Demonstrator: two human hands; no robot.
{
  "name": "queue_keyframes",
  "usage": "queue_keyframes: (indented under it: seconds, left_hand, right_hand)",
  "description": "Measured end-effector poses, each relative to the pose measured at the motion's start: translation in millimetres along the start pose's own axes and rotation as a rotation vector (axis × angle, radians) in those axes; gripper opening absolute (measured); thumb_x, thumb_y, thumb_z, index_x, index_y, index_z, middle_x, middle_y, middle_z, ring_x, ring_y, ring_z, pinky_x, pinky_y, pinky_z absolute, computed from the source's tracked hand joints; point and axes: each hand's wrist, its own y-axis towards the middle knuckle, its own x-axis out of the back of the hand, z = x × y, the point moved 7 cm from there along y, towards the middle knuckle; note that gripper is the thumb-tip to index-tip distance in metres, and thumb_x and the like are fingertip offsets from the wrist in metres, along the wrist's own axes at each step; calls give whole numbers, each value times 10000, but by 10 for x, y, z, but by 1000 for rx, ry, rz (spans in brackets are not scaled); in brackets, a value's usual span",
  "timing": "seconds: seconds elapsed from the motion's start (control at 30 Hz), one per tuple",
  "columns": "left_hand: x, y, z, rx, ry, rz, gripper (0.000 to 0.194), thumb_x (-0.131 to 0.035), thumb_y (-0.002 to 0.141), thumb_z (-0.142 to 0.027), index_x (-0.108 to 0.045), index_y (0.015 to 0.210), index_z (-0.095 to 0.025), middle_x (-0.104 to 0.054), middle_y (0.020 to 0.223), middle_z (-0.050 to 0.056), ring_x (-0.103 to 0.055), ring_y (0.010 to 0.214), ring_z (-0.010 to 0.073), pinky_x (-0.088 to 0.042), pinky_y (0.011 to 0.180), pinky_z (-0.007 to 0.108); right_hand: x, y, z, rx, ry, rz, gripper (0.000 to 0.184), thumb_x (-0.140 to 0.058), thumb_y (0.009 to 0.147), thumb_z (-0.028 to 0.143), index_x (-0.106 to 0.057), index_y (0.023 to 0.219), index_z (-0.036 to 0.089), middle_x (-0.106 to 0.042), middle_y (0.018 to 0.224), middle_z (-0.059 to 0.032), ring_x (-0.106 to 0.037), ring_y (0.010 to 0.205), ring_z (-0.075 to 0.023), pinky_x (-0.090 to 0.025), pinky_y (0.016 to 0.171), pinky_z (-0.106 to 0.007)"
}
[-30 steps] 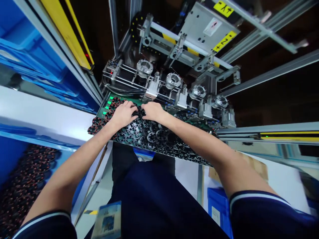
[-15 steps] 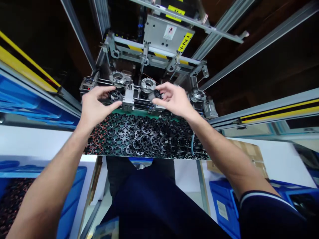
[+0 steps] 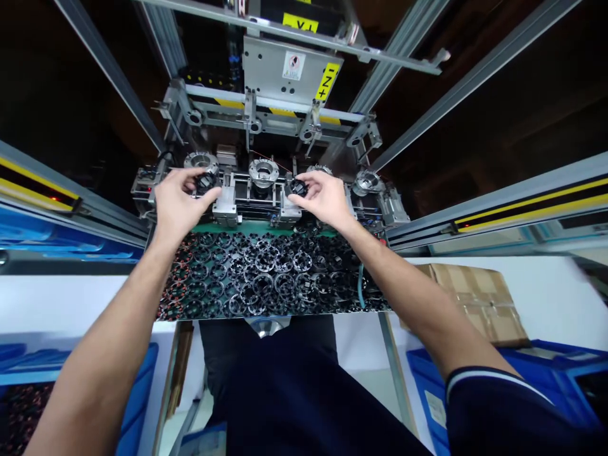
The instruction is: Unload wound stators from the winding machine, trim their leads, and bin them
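Note:
Between the thumb and fingers of my left hand [image 3: 180, 197] is a round black part [image 3: 205, 183], held just in front of the leftmost metal ring fixture [image 3: 201, 162]. My right hand [image 3: 323, 195] pinches a similar black ring-shaped part [image 3: 299, 187], right of the second ring fixture [image 3: 264, 171]. Another ring fixture [image 3: 319, 170] is partly hidden behind my right hand. The rightmost ring fixture [image 3: 367, 182] stands apart from both hands. Below them, many loose black rings [image 3: 266, 256] cover a green mat [image 3: 228, 228].
A metal frame with a plate [image 3: 289, 69] stands behind the fixtures. Yellow-edged rails [image 3: 38, 183] flank both sides. A cardboard box [image 3: 479, 297] sits at right near a blue bin [image 3: 430, 386]. Red-tipped parts [image 3: 175, 285] lie at the mat's left end.
The view has shifted, so the machine appears further left and the mat lower. Both hands still hold their black parts; these now show tilted more toward the camera.

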Motion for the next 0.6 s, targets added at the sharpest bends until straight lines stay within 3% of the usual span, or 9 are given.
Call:
queue_keyframes:
  seconds: [0.13, 0.2, 0.3, 0.4, 0.47, 0.6]
  left_hand:
    - [-113, -54, -64, 13, -37, 106, 607, -958, 875, -603, -854, 1350, -238, -844, 1206, 81, -773, 1054, 287, -674, 1129, 480]
    - [-79, -110, -164, 30, -174, 94, 627, -975, 847, -626, -831, 1329, -251, -846, 1186, 72, -791, 1092, 292, -679, 1147, 492]
    - [72, -288, -414, 85, -551, 63, 677, -1013, 831, -600, -719, 1354, -288, -834, 1324, 71, -823, 1211, 281, -702, 1159, 473]
    - [214, -554, -799, 96, -789, 195, 687, -1013, 891, -567, -647, 1430, -348, -789, 1469, 64, -828, 1261, 269, -739, 1112, 456]
    - [295, -731, -1036, 99, -819, 309, 622, -977, 948, -563, -668, 1451, -369, -801, 1404, 56, -829, 1206, 269, -756, 1037, 443]
    - [387, -981, -1300, 136, -846, 436, 471, -1009, 924, -545, -714, 1226, -336, -808, 1111, 29, -802, 989, 246, -732, 906, 400]
  right_hand:
    - [-47, -21, -27, -81, -36, 74, 541, -952, 784, 485, -850, 1233, 201, -857, 1076, -74, -790, 980, -263, -661, 1079, -487]
    - [-46, -114, 19, -156, 169, 81, 604, -1007, 707, 536, -791, 1181, 230, -833, 1090, -54, -772, 970, -238, -670, 1047, -467]
    - [-15, -397, 240, -267, 672, 134, 704, -1038, 694, 607, -662, 1204, 300, -832, 1155, -18, -800, 1016, -213, -680, 1035, -425]
    - [67, -737, 600, -308, 950, 302, 717, -994, 826, 619, -670, 1413, 366, -858, 1312, -22, -821, 1137, -221, -672, 1050, -398]
    - [173, -912, 788, -298, 996, 365, 700, -999, 853, 604, -722, 1449, 366, -844, 1388, -36, -791, 1179, -219, -652, 995, -356]
    - [353, -1126, 995, -217, 1071, 386, 545, -1104, 774, 519, -712, 1081, 296, -770, 1071, 26, -649, 928, -137, -553, 802, -266]
